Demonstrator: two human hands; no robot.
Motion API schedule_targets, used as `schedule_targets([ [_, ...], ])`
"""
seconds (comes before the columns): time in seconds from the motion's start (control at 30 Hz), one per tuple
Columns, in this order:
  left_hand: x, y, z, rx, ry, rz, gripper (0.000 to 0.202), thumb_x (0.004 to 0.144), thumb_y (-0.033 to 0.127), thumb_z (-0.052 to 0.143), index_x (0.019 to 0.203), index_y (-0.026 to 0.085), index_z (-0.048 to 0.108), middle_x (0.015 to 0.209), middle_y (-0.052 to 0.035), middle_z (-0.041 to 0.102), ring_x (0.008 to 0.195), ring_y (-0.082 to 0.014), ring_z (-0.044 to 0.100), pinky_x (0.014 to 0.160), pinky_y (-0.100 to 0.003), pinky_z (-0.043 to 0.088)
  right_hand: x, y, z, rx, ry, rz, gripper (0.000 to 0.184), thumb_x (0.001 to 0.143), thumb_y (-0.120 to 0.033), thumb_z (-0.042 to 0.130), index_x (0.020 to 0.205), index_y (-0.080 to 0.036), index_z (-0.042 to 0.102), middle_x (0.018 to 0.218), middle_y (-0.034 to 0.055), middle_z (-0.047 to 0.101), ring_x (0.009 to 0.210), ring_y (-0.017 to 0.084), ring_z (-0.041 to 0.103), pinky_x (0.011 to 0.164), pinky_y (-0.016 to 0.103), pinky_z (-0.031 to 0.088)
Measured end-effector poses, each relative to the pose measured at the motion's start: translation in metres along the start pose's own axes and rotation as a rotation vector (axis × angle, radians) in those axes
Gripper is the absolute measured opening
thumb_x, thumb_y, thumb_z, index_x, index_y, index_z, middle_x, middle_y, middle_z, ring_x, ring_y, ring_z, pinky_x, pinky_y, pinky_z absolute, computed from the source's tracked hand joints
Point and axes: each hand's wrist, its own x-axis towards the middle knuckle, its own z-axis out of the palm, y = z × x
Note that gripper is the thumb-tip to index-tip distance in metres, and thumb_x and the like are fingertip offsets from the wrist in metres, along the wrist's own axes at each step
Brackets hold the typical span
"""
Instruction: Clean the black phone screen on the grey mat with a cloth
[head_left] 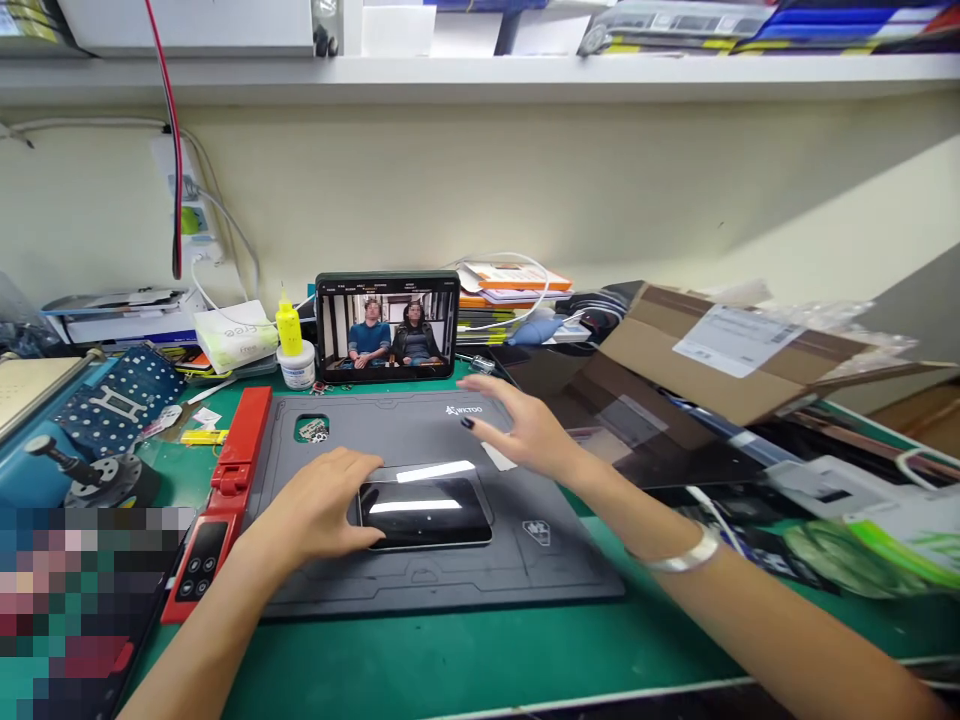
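A black-screened smartphone (427, 527) lies on the grey work mat (330, 575), bright light strips reflected in its glass. My left hand (322, 505) grips its left end, thumb at the near edge and fingers at the far edge. Just behind the phone is a thin, shiny clear sheet (442, 471); whether it touches the phone I cannot tell. My right hand (525, 428) hovers over the mat's right side, empty, with thumb and fingers apart. Below that hand a small white strip (498, 457) shows on the mat.
A red device with buttons (202, 560) borders the mat's left. Behind stand a tablet playing video (388, 330), a yellow bottle (288, 326) and a white tub (298, 367). An open cardboard box (660, 350) sits back right. A red-black cable (171, 130) hangs at left.
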Motion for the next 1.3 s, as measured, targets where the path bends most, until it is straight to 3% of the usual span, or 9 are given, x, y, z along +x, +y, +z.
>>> schedule_targets([
  [0.13, 0.001, 0.0, 0.0, 0.013, -0.009, 0.004, 0.064, 0.071, 0.027, 0.08, 0.128, 0.017, 0.052, 0.127, -0.0135, 0.062, 0.116, -0.0312, 0.058, 0.094, -0.043, 0.051, 0.038, 0.031, 0.02, -0.127, 0.06, 0.152, 0.063, 0.092, -0.042, 0.057, 0.146, -0.016, 0.035, 0.134, 0.0177, 0.057, 0.126, 0.033, 0.052, 0.103, 0.052, 0.045],
  [0.27, 0.001, 0.001, -0.001, 0.015, -0.024, 0.004, 0.064, 0.071, 0.028, 0.08, 0.127, 0.016, 0.053, 0.127, -0.0146, 0.062, 0.117, -0.0327, 0.058, 0.094, -0.043, 0.051, 0.059, 0.048, 0.046, -0.24, 0.034, 0.183, 0.054, 0.093, -0.046, 0.061, 0.137, -0.017, 0.048, 0.136, 0.0146, 0.053, 0.123, 0.032, 0.051, 0.103, 0.055, 0.042],
  [0.4, 0.001, 0.002, -0.002, 0.027, -0.023, 0.007, 0.064, 0.071, 0.028, 0.081, 0.127, 0.016, 0.053, 0.126, -0.0142, 0.063, 0.116, -0.033, 0.058, 0.094, -0.045, 0.05, 0.059, 0.054, 0.056, -0.319, -0.01, 0.173, 0.052, 0.094, -0.047, 0.061, 0.136, -0.019, 0.05, 0.141, 0.0127, 0.047, 0.128, 0.032, 0.046, 0.106, 0.057, 0.037],
  [0.63, 0.001, 0.006, -0.002, 0.028, -0.034, 0.026, 0.062, 0.071, 0.028, 0.081, 0.125, 0.017, 0.053, 0.124, -0.0119, 0.064, 0.112, -0.0309, 0.059, 0.092, -0.043, 0.05, 0.058, 0.061, 0.057, -0.378, -0.087, 0.175, 0.068, 0.091, -0.058, 0.059, 0.143, -0.017, 0.042, 0.146, 0.0155, 0.042, 0.136, 0.035, 0.036, 0.112, 0.059, 0.027],
  [0.87, 0.002, 0.007, -0.005, 0.031, -0.044, 0.014, 0.062, 0.071, 0.027, 0.081, 0.124, 0.016, 0.053, 0.125, -0.0126, 0.063, 0.113, -0.0308, 0.059, 0.093, -0.043, 0.049, 0.058, 0.064, 0.06, -0.361, -0.097, 0.184, 0.064, 0.093, -0.057, 0.058, 0.142, -0.018, 0.044, 0.144, 0.0151, 0.044, 0.133, 0.034, 0.041, 0.11, 0.059, 0.03],
  [1.03, 0.001, 0.008, -0.006, 0.037, -0.037, 0.016, 0.063, 0.07, 0.026, 0.082, 0.125, 0.016, 0.053, 0.124, -0.0129, 0.064, 0.113, -0.0312, 0.059, 0.092, -0.043, 0.05, 0.06, 0.065, 0.055, -0.298, -0.02, 0.174, 0.064, 0.091, -0.054, 0.059, 0.14, -0.017, 0.045, 0.141, 0.0164, 0.048, 0.131, 0.035, 0.043, 0.11, 0.058, 0.032],
  [1.17, 0.0, 0.005, -0.004, 0.032, -0.032, 0.014, 0.064, 0.071, 0.027, 0.081, 0.126, 0.015, 0.052, 0.125, -0.0131, 0.063, 0.114, -0.0316, 0.059, 0.093, -0.044, 0.05, 0.054, 0.054, 0.044, -0.217, 0.075, 0.181, 0.067, 0.089, -0.049, 0.056, 0.144, -0.014, 0.04, 0.14, 0.0204, 0.049, 0.131, 0.036, 0.045, 0.108, 0.056, 0.038],
  [1.3, 0.001, 0.002, -0.002, 0.031, -0.037, 0.0, 0.064, 0.071, 0.029, 0.082, 0.126, 0.015, 0.053, 0.125, -0.0128, 0.063, 0.116, -0.0324, 0.058, 0.093, -0.044, 0.05, 0.03, 0.026, 0.026, -0.107, 0.038, 0.103, 0.064, 0.089, -0.046, 0.056, 0.145, -0.019, 0.039, 0.143, 0.015, 0.05, 0.132, 0.033, 0.047, 0.109, 0.053, 0.04],
])
